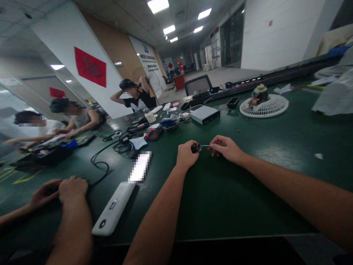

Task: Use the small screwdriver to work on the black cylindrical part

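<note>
My left hand (188, 154) is closed around a small black cylinder (196, 148), whose round open end faces right. A thin metal rod (205, 146) runs level between that end and the fingers of my right hand (224, 148). My right thumb and forefinger pinch the rod, while the other fingers curl loosely below. Whether the rod's tip touches the cylinder I cannot tell. Both hands are just over the green tabletop (220, 198).
Left of my arm lie a white device (114, 209) and a lit, blurred phone (140, 167). A co-worker's hands (73, 187) are at far left. Ahead stand a grey box (205, 115), a white fan grille (264, 106) and cluttered cables. Other people sit across the table.
</note>
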`<state>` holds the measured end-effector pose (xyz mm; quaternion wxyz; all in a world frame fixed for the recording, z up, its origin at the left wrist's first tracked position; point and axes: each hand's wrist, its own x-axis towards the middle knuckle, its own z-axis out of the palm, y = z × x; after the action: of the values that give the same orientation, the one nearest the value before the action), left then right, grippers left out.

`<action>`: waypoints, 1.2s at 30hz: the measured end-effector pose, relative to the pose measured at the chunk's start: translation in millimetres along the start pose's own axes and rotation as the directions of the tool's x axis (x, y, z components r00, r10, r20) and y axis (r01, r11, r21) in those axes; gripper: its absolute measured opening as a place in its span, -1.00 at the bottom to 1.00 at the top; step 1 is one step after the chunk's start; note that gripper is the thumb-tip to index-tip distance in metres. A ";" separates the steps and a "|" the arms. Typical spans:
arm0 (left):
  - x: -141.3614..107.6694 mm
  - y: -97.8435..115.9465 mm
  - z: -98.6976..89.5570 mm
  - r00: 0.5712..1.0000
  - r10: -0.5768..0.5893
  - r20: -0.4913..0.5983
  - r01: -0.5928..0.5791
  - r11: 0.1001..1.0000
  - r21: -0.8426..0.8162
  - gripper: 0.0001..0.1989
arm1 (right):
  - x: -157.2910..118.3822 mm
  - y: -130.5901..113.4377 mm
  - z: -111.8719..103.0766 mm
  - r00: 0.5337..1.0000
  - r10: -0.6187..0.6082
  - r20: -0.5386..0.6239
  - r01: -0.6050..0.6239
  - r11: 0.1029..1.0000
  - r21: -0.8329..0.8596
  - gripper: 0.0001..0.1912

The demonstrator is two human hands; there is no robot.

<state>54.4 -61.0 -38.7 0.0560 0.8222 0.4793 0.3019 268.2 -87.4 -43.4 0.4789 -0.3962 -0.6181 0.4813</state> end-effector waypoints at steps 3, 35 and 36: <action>0.2 0.1 -0.2 1.000 0.000 0.002 0.000 1.000 0.003 -0.76 | -0.4 -0.8 0.0 0.999 -0.003 0.043 0.003 1.000 0.003 -0.87; -1.9 7.8 -6.8 0.998 -0.064 -0.006 0.064 0.992 0.109 -0.79 | -1.4 -1.5 3.2 0.998 0.033 0.057 -0.031 0.998 -0.047 -0.83; -1.9 7.3 -7.1 0.998 -0.070 -0.006 0.071 0.991 0.117 -0.78 | -1.7 -2.0 3.0 0.998 0.034 0.059 -0.031 0.998 -0.046 -0.83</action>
<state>55.3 -67.9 -31.0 0.0179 0.8063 0.5249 0.2722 265.6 -90.0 -42.0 0.4434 -0.4024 -0.6361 0.4867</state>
